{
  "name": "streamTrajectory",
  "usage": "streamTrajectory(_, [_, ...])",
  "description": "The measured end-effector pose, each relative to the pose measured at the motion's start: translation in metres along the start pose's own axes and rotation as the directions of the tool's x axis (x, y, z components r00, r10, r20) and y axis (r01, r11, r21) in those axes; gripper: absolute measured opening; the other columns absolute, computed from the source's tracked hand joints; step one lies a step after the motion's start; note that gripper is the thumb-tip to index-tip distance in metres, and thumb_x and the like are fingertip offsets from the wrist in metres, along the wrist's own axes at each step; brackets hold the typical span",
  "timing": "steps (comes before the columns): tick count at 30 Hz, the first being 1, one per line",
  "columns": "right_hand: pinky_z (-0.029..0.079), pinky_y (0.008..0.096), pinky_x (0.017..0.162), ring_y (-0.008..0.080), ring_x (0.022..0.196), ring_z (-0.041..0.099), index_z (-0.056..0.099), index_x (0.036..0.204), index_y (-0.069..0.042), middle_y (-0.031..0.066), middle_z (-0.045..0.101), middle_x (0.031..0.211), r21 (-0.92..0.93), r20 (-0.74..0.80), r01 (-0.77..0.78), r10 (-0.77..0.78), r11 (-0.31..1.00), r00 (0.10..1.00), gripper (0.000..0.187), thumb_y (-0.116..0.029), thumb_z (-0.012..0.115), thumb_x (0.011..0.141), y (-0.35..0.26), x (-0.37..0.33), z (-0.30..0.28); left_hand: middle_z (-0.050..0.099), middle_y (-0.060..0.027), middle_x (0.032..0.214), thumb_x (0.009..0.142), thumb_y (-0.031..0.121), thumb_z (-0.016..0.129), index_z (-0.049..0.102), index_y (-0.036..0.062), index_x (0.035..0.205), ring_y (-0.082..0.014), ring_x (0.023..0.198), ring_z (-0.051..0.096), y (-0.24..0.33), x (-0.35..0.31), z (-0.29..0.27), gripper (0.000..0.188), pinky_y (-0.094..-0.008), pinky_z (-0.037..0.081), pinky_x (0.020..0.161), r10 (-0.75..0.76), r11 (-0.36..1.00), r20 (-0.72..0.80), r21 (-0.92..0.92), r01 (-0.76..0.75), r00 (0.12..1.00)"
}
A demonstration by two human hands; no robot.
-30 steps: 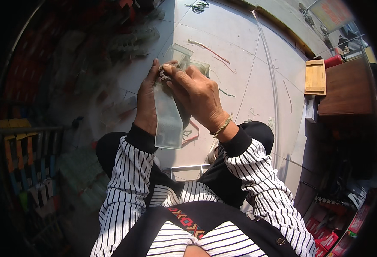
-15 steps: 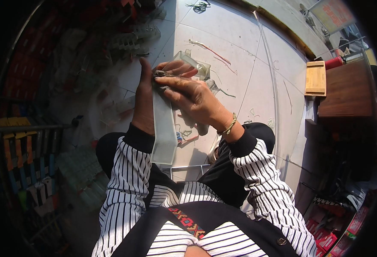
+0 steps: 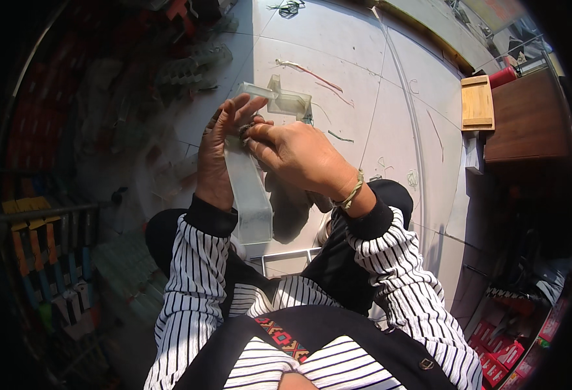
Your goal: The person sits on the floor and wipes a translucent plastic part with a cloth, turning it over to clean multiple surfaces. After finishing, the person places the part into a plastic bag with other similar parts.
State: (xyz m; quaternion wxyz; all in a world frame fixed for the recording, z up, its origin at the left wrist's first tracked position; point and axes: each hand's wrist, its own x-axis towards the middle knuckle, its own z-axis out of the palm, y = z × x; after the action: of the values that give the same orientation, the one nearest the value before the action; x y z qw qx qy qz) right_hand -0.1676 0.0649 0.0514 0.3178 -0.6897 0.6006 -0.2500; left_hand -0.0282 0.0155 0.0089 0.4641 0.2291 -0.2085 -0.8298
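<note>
My left hand (image 3: 215, 159) supports a long, cloudy clear plastic box (image 3: 250, 195) from its left side, fingers curled at the upper part. The box slants down toward my knees. My right hand (image 3: 295, 153) pinches a small dark grey wad (image 3: 245, 131), perhaps a rag or steel wool, against the upper part of the box. The fingertips of both hands meet there and partly hide the wad. Just beyond them on the tiled floor lies another clear plastic piece (image 3: 290, 103), angular in shape.
Red and white strips (image 3: 312, 75) and a green tie (image 3: 340, 136) lie on the floor (image 3: 357, 52). To the right, a small wooden stool (image 3: 478, 104) stands by a brown cabinet (image 3: 526, 123). Tools with orange and blue handles (image 3: 42, 247) hang at left. Red packages (image 3: 494, 354) sit lower right.
The lower end of the plastic box has swung right. My right hand has shifted slightly left and down along it, and my left fingers have curled more. The head view has shifted a little.
</note>
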Motion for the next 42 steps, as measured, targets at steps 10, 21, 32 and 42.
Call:
streamTrajectory(10, [0.051, 0.0364, 0.068, 0.0315, 0.081, 0.064, 0.059, 0.118, -0.01, 0.0155, 0.064, 0.088, 0.159, -0.288, 0.357, -0.302, 0.921, 0.909, 0.029, -0.021, 0.057, 0.091, -0.005, 0.003, 0.036, 0.059, -0.0093, 0.084, 0.09, 0.049, 0.056, 0.055, 0.004, 0.101, -0.0176, 0.086, 0.06, 0.008, 0.017, -0.014, 0.046, -0.0304, 0.054, 0.081, -0.12, 0.986, 0.183, -0.095, 0.139, 0.976])
streamTrajectory(21, [0.049, 0.0317, 0.054, 0.0236, 0.063, 0.06, 0.063, 0.113, -0.015, 0.0073, 0.058, 0.076, 0.107, -0.153, 0.512, -0.495, 0.852, 0.855, 0.03, -0.013, 0.065, 0.083, -0.01, -0.013, 0.037, 0.065, -0.0082, 0.09, 0.091, 0.03, 0.061, 0.063, 0.0051, 0.096, -0.0211, 0.089, 0.059, 0.025, 0.028, -0.03, 0.025, -0.0253, 0.056, 0.066, -0.092, 0.94, 0.213, -0.305, 0.156, 0.973])
streamTrajectory(32, [0.052, 0.0377, 0.064, 0.034, 0.075, 0.064, 0.063, 0.111, -0.009, 0.0157, 0.066, 0.09, 0.192, -0.43, 0.374, -0.264, 0.907, 0.863, 0.025, -0.025, 0.056, 0.092, 0.007, 0.009, 0.048, 0.068, -0.0076, 0.088, 0.092, 0.031, 0.06, 0.061, 0.0066, 0.085, -0.0219, 0.082, 0.065, 0.011, 0.017, -0.01, 0.025, -0.0341, 0.056, 0.079, -0.117, 0.953, 0.011, -0.28, 0.116, 0.993])
streamTrajectory(42, [0.045, 0.0333, 0.052, 0.0235, 0.058, 0.055, 0.06, 0.114, -0.011, 0.007, 0.052, 0.071, 0.117, -0.251, 0.602, -0.563, 0.79, 0.788, 0.031, -0.021, 0.066, 0.085, -0.011, -0.015, 0.047, 0.062, -0.0065, 0.092, 0.09, 0.027, 0.064, 0.055, 0.0047, 0.095, -0.0239, 0.087, 0.062, 0.024, 0.023, -0.031, 0.025, -0.03, 0.056, 0.076, 0.116, 0.966, -0.167, -0.21, -0.151, 0.979])
